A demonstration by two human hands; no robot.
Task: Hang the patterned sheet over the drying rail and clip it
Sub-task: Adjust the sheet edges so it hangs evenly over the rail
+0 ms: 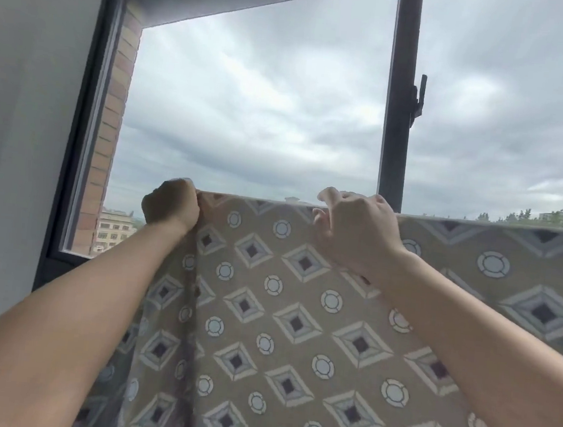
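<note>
Holds up a sheet (297,318), tan with grey-white diamonds and pale rings, in front of a window. Spans the lower view from the left hand out past the right edge, top edge straight and level, the rest hanging down out of view. Cannot make out a rail apart from the cloth.

Grips the top left corner in the left hand (171,204), fingers curled into a tight fist round bunched cloth, with folds falling below the wrist. Pinches the top edge further along with the right hand (354,230), fingers hooked over the far side, thumb on the near face. Both forearms raised from the lower corners.

Behind the cloth, a dark window frame (398,121) with a handle (419,99) on its upright. Left of the glass, a strip of brick (113,128), then a pale wall (24,119). Beyond, grey cloud (249,107), low buildings (113,228) at lower left and treetops (520,217) at far right.
</note>
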